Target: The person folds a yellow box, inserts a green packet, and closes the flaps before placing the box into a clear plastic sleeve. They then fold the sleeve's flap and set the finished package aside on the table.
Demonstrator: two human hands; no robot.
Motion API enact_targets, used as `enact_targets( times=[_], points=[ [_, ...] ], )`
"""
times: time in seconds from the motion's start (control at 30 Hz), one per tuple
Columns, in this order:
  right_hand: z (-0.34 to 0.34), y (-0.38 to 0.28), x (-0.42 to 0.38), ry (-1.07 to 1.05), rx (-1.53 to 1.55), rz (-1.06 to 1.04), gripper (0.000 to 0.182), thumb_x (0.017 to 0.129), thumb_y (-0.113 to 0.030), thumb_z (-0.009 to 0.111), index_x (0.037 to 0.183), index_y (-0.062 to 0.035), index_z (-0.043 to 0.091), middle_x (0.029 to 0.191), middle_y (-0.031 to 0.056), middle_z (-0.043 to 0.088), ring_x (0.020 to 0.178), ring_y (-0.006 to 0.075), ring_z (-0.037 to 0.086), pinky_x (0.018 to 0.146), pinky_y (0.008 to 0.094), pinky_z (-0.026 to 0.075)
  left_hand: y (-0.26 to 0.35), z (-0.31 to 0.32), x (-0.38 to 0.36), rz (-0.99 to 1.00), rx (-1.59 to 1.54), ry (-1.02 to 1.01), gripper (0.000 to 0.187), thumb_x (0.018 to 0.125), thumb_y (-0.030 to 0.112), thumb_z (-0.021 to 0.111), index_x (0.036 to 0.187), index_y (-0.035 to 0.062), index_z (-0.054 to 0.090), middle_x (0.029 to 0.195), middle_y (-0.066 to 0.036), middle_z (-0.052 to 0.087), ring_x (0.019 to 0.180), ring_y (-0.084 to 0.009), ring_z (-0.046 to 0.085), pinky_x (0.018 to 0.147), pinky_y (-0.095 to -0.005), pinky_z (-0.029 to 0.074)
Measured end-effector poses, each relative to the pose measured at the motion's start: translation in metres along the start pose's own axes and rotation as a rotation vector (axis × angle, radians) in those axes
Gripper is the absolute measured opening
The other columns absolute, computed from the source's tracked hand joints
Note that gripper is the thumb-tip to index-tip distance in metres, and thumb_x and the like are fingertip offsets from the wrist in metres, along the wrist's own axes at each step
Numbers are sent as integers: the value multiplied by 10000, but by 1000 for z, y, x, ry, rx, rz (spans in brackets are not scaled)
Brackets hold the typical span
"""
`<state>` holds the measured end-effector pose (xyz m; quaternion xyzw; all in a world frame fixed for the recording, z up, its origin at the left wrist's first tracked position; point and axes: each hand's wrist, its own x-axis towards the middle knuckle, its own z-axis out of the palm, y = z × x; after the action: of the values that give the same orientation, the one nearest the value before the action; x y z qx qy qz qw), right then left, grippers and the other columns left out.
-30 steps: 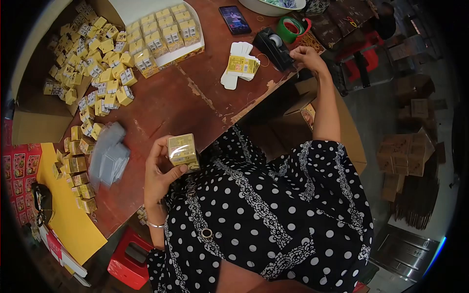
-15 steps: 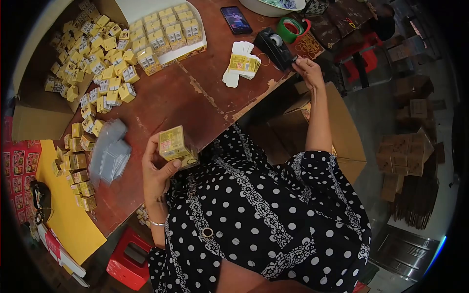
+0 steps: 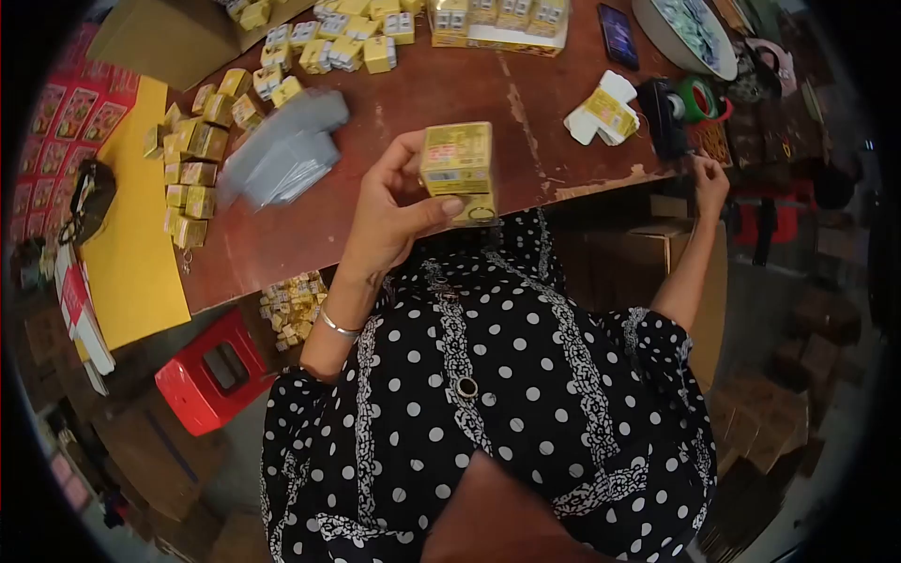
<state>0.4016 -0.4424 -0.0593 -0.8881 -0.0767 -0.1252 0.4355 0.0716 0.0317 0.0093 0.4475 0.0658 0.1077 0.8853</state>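
Observation:
My left hand (image 3: 389, 211) grips a small yellow printed box (image 3: 457, 155) in clear plastic, just above the table's front edge. Another yellow face with a dark ring mark shows below its upper part, by my thumb. Over at the right, my right hand (image 3: 711, 185) is pinched at the front end of a black tape dispenser (image 3: 663, 122). What those fingers hold, if anything, is too small to make out. Left of the dispenser lies a banded stack of white and yellow flat cards (image 3: 605, 111). Clear plastic sleeves (image 3: 286, 155) lie in a pile left of my left hand.
Several small yellow boxes (image 3: 195, 174) sit at the table's left, with more (image 3: 343, 42) farther back. A display carton (image 3: 497, 36) of boxes, a phone (image 3: 618, 38), a white basin (image 3: 690, 38) and green tape (image 3: 696, 98) stand behind. A red stool (image 3: 211, 380) is below left.
The view has turned and shifted, so the table sits higher in the picture. My left hand still grips the yellow box, now held more upright. My right hand stays at the dispenser's end.

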Motion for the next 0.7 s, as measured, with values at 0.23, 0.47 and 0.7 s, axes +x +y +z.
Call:
enact_targets(
  times=[0.23, 0.47, 0.7],
  points=[
    [50, -206, -64, -229, 841, -30, 164, 1022, -123, 642, 1124, 6, 628, 936, 84, 666, 821, 147, 634, 737, 288, 551, -4, 12, 2, 176, 313, 97, 601, 818, -55, 808, 1332, 10, 503, 1226, -99, 662, 1120, -176, 666, 938, -321, 576],
    [134, -317, -181, -709, 1066, 106, 133, 1016, -66, 619, 1123, 13, 625, 859, 95, 693, 653, 137, 643, 603, 273, 554, -14, 9, 1, 372, 576, 226, 584, 811, -77, 786, 1332, 24, 540, 1324, -97, 593, 1183, -204, 642, 958, -336, 581],
    [151, -319, -184, -783, 1002, 161, 147, 998, -82, 660, 1123, -7, 644, 894, 81, 718, 691, 110, 675, 630, 243, 583, -17, 6, 1, 476, 709, 232, 606, 778, -85, 787, 1329, 28, 562, 1358, -129, 574, 1229, -250, 626, 957, -351, 584]
  ],
)
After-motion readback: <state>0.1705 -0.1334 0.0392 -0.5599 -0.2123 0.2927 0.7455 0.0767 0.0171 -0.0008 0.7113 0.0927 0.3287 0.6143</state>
